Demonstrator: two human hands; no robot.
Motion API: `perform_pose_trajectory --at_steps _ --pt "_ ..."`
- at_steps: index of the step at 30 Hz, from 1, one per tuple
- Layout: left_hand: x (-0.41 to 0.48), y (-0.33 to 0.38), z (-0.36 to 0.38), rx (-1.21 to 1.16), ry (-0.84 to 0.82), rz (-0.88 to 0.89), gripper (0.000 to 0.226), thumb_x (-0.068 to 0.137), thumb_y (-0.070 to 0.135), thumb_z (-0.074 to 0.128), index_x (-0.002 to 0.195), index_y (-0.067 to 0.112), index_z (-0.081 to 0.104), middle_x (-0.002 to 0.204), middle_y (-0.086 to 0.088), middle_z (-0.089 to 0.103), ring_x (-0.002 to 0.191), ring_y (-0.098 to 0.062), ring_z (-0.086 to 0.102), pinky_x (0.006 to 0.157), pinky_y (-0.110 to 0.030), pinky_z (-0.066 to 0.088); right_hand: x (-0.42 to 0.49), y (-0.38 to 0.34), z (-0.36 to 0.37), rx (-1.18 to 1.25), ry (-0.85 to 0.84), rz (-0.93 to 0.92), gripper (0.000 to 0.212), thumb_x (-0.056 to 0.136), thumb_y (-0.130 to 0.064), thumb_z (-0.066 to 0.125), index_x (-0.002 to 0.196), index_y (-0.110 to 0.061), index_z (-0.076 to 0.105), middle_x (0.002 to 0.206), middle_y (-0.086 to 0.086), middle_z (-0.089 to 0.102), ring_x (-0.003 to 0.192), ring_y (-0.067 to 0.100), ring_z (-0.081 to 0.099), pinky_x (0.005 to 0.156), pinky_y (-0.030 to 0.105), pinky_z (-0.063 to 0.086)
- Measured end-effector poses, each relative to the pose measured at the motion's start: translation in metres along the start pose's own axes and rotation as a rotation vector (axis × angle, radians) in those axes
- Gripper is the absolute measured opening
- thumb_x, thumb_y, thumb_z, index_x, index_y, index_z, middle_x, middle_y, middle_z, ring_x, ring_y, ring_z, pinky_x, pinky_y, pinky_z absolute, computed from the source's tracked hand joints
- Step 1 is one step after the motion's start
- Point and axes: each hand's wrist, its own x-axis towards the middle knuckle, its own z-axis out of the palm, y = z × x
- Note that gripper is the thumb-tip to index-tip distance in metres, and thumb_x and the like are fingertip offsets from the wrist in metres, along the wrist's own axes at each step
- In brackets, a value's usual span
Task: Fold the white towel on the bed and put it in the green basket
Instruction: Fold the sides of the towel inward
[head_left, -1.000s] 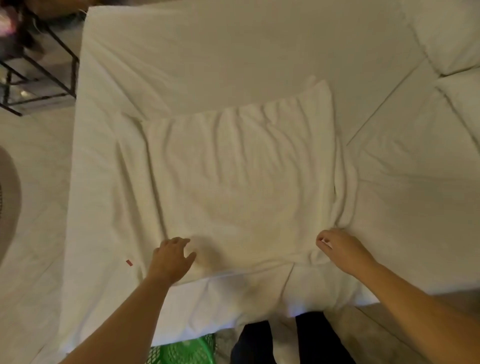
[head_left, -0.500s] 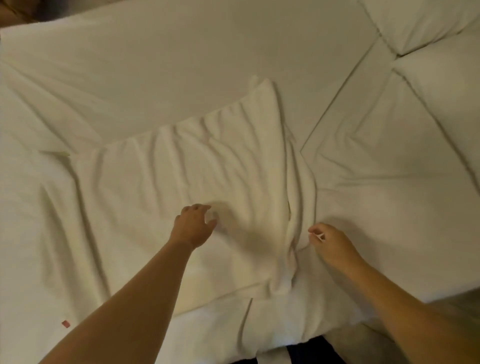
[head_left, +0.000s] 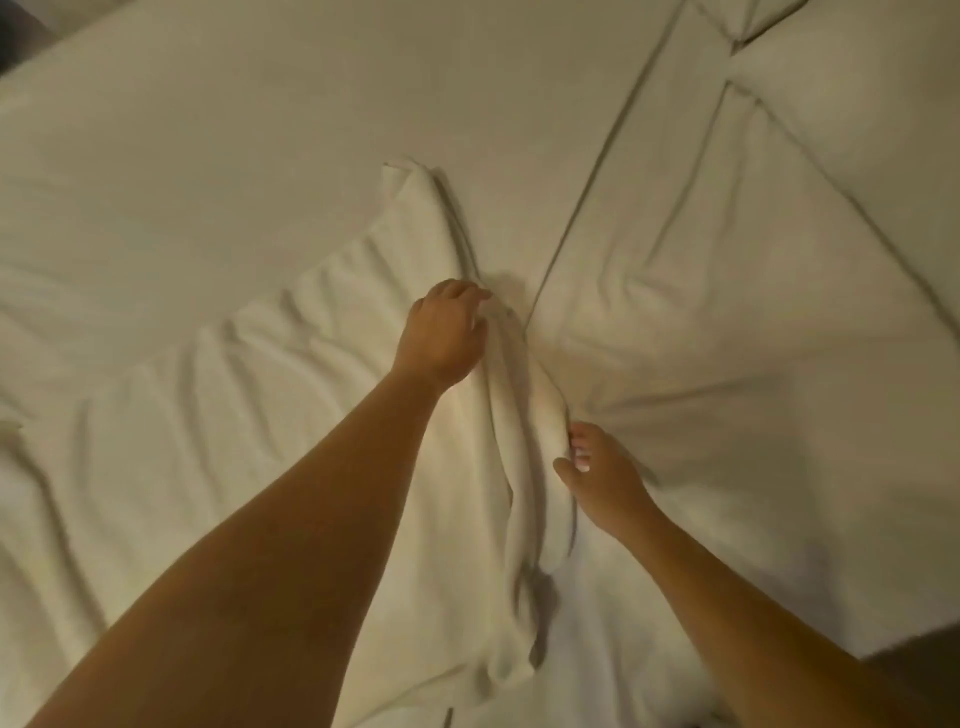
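The white towel (head_left: 249, 415) lies spread and rippled across the left and middle of the bed (head_left: 260, 145). Its right edge is bunched into a long ridge running toward me. My left hand (head_left: 441, 332) sits on the far part of that ridge with fingers curled onto the cloth. My right hand (head_left: 597, 473) pinches the ridge's right side lower down, thumb and fingers against the fold. The green basket is out of view.
White pillows (head_left: 857, 104) lie at the top right, with a duvet panel (head_left: 727, 312) and dark seams to the right of the towel. A strip of dark floor (head_left: 924, 660) shows at the lower right corner past the bed's edge.
My left hand has travelled from the towel's near left corner across to its right edge. The view has swung closer and rightward, so the basket and floor at left dropped out.
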Motion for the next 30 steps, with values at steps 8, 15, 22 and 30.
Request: perform_pose_trajectory --at_steps 8,15,22,30 --pt "0.073 0.020 0.019 -0.044 -0.095 -0.250 0.037 0.094 0.020 0.049 0.128 0.009 0.062 0.134 -0.012 0.057 0.120 -0.036 0.057 0.101 -0.046 0.050 0.034 -0.005 -0.001 0.256 -0.067 0.079 0.044 0.087 -0.025 0.070 0.129 -0.022 0.057 0.106 -0.004 0.069 0.093 0.012 0.066 0.081 0.026 0.049" --pt "0.093 0.007 0.019 -0.232 0.100 -0.638 0.036 0.097 0.020 0.047 0.128 0.002 0.049 0.132 -0.021 0.056 0.118 -0.039 0.056 0.097 -0.044 0.047 0.034 -0.022 -0.025 0.135 -0.137 -0.085 0.026 0.084 -0.030 0.068 0.077 -0.010 0.053 0.062 -0.001 0.050 0.055 0.006 0.038 0.055 0.022 0.033" --pt "0.104 -0.007 0.012 -0.340 0.136 -0.734 0.038 0.092 0.020 0.058 0.128 0.008 0.056 0.119 -0.012 0.065 0.105 -0.034 0.065 0.093 -0.045 0.057 0.007 -0.018 -0.045 -0.003 -0.199 -0.222 0.027 0.090 -0.036 0.063 0.077 -0.021 0.045 0.059 -0.006 0.040 0.051 0.008 0.033 0.051 0.020 0.033" --pt "0.114 -0.013 -0.029 -0.760 0.226 -0.788 0.022 0.087 0.007 0.058 0.106 0.019 0.061 0.099 0.002 0.067 0.093 -0.023 0.070 0.061 -0.032 0.059 -0.033 -0.006 -0.053 -0.058 -0.189 -0.228 0.014 0.096 -0.032 0.060 0.090 -0.027 0.049 0.063 0.004 0.043 0.054 0.010 0.037 0.055 0.027 0.033"
